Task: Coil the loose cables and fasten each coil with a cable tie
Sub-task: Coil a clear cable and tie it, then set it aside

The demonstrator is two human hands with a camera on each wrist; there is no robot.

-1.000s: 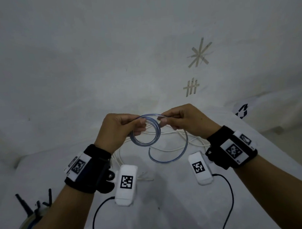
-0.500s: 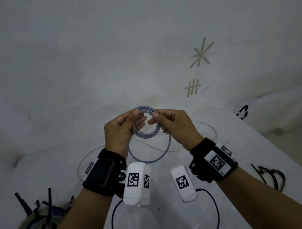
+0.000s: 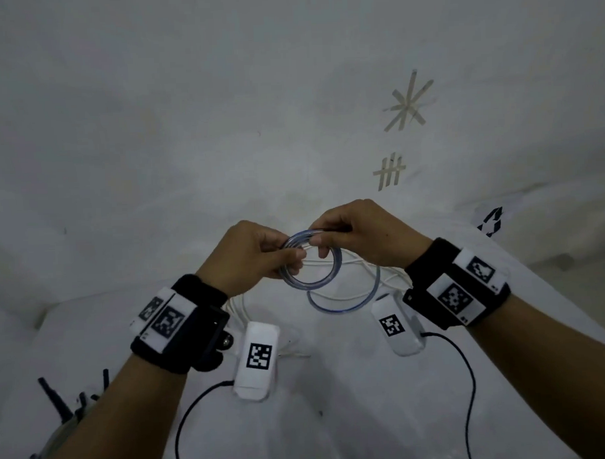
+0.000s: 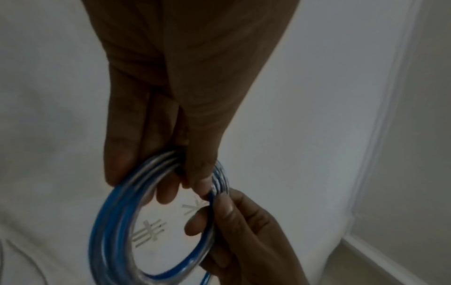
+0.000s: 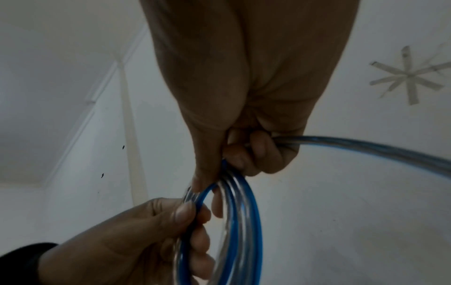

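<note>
Together, left hand (image 3: pixel 250 253) and right hand (image 3: pixel 359 232) pinch the upright blue cable coil (image 3: pixel 311 261).

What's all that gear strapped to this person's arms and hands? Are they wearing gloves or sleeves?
No gloves or sleeves: both hands and forearms are bare. Each wrist carries a wide black band, the left wrist band and the right wrist band, with white plates printed with black square code patterns. A white capsule-shaped unit hangs under the left wrist and another under the right, each coded and trailing a thin black cable.
</note>
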